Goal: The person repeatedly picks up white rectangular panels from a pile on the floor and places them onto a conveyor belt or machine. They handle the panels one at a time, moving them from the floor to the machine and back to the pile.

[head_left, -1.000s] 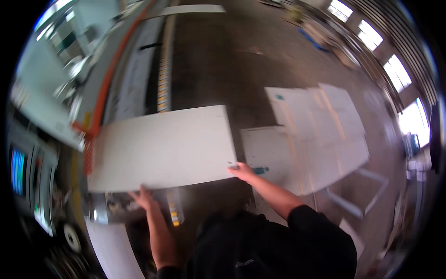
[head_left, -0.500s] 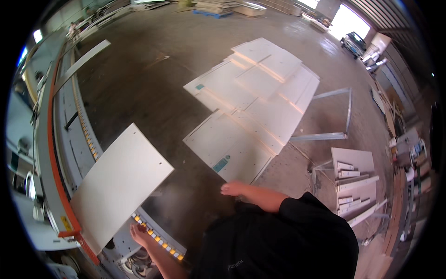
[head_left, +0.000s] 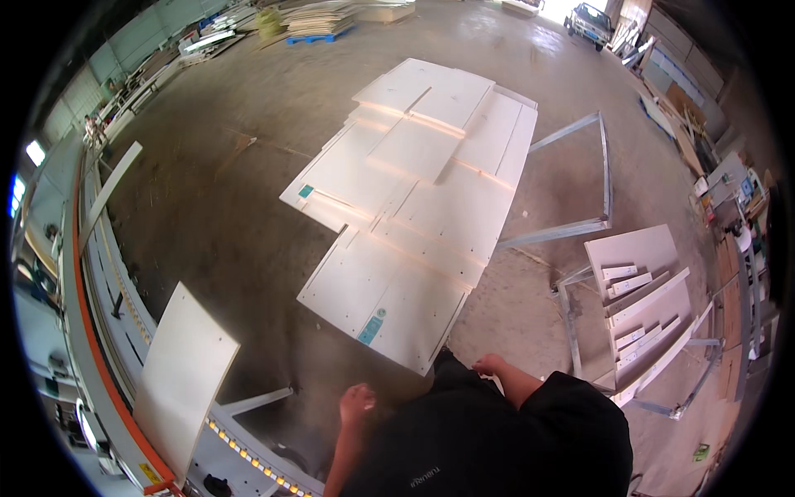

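Note:
My left hand (head_left: 358, 402) hangs over the floor between the machine at the left and the stacked panels, its fingers loosely curled and nothing seen in them. Close to my body on the right, my right hand (head_left: 492, 364) is also curled, without a visible object. Ahead lies a broad stack of white panels (head_left: 356, 282), overlapping in layers, with small holes and two green labels. One white panel (head_left: 186, 356) with a few holes leans across the machine bed, apart from my left hand.
The long machine with an orange edge (head_left: 99, 364) and a yellow-and-white roller strip (head_left: 252, 464) runs along the left. At the right, a metal frame (head_left: 609, 170) stands beside the panels, and a board (head_left: 633, 244) carries several white strips. A vehicle (head_left: 590, 25) is far back.
My view has turned left to right, away from the machine and nearer the stack. My left hand has moved away from the leaning panel and roller strip; my right hand has dropped nearer my body.

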Demonstrator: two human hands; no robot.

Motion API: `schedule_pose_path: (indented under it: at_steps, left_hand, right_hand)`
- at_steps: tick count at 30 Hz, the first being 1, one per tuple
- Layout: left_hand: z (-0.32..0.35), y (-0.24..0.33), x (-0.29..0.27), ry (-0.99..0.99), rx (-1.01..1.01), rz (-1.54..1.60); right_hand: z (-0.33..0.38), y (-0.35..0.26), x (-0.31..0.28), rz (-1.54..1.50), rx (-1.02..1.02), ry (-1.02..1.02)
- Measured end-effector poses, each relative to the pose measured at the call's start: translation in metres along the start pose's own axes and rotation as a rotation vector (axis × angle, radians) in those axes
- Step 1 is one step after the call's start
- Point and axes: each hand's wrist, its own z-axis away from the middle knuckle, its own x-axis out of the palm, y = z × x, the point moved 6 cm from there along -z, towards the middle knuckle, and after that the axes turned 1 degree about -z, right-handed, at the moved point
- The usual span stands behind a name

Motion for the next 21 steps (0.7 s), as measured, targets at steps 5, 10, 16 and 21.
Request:
schedule_pose_path:
  at_steps: [5,10,16,21]
  left_hand:
    - [-0.075,-0.028,0.095,-0.172,-0.242,-0.142]
    - [-0.194,-0.013,0.203,-0.267,-0.374,-0.429]
    - [-0.416,0.046,0.343,-0.334,-0.314,-0.608]
    - [-0.62,0.128,0.448,-0.389,-0.008,-0.206]
  right_hand:
    - [-0.07,-0.005,-0.097,-0.246,0.003,0.164]
    - [-0.163,0.014,-0.244,-0.423,0.113,0.399]
    - [-0.304,0.08,-0.378,-0.241,0.216,0.545]
    - [-0.354,0.097,-0.419,-0.176,0.278,0.414]
